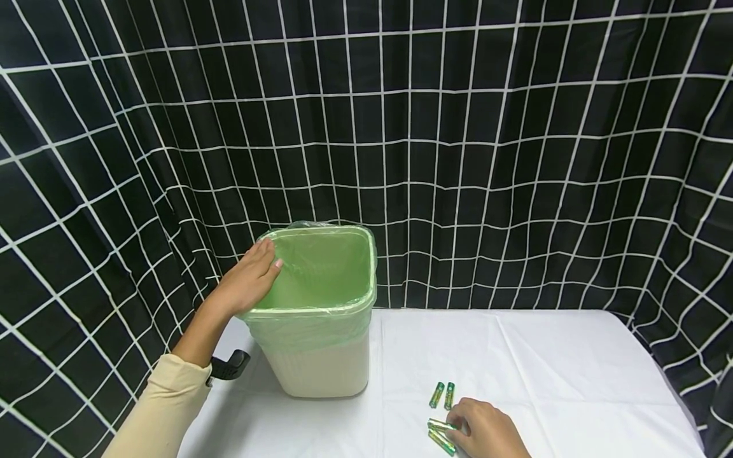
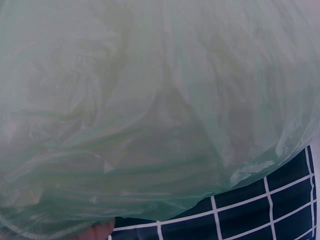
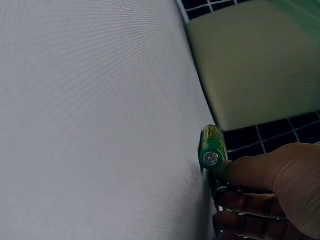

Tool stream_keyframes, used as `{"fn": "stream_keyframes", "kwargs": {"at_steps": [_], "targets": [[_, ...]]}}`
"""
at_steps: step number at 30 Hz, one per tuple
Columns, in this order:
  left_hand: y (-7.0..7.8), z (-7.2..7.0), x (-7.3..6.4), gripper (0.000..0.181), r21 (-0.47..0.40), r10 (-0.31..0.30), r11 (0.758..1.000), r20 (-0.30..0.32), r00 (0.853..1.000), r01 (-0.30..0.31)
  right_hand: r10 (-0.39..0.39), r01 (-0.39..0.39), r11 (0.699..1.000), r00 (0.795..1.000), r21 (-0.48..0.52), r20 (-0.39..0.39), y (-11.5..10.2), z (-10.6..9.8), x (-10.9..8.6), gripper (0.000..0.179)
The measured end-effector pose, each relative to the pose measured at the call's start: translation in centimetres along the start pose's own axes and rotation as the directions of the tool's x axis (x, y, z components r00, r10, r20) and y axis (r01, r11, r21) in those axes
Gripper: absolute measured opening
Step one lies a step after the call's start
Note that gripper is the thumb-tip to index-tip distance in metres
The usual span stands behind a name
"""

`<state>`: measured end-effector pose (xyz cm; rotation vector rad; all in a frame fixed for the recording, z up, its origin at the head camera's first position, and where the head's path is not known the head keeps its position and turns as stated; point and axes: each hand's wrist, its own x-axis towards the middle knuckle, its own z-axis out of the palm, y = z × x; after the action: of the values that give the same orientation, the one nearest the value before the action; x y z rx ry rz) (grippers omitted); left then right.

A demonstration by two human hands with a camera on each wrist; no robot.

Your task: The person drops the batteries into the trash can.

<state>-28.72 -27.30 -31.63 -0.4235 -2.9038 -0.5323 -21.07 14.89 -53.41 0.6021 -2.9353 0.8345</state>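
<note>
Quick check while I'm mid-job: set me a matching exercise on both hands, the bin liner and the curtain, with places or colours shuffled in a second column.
Things
1. Left hand
2. Right hand
3. Bin liner
4. Curtain

Places or colours
A. Black with white grid lines
B. At the rim of the bin
C. Translucent green
D. At the nearer pair of batteries

Right pairs: 1-B, 2-D, 3-C, 4-A
</note>
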Motion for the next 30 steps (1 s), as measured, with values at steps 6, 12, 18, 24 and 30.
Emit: {"fn": "stream_keyframes", "kwargs": {"at_steps": [6, 12, 18, 24, 30], "targets": [[0.0, 0.0, 0.0, 0.06, 0.007, 0.005, 1.0, -0.002, 1.0, -0.005, 0.038, -0.038, 0.999, 0.999, -0.002, -0.011, -0.3, 0.0, 0.0, 0.018], [0.0, -0.1, 0.1, 0.06, 0.009, 0.005, 1.0, 0.001, 1.0, -0.005, 0.083, -0.083, 0.997, 0.996, 0.003, -0.02, -0.7, -0.3, 0.2, 0.016], [-0.1, -0.1, 0.0, 0.06, 0.003, 0.004, 1.0, -0.003, 1.0, -0.004, 0.077, -0.077, 0.997, 0.997, 0.0, -0.027, -0.8, -0.4, 0.2, 0.014], [-0.1, 0.0, 0.0, 0.06, 0.003, 0.004, 1.0, 0.001, 1.0, -0.004, 0.029, -0.03, 0.999, 0.998, -0.012, -0.051, -0.9, -0.7, 0.0, 0.015], [-0.1, 0.0, 0.0, 0.06, 0.01, 0.003, 1.0, 0.003, 1.0, -0.003, -0.008, 0.009, 1.0, 0.998, 0.01, -0.062, -1.7, -1.2, -0.1, 0.015]]}}
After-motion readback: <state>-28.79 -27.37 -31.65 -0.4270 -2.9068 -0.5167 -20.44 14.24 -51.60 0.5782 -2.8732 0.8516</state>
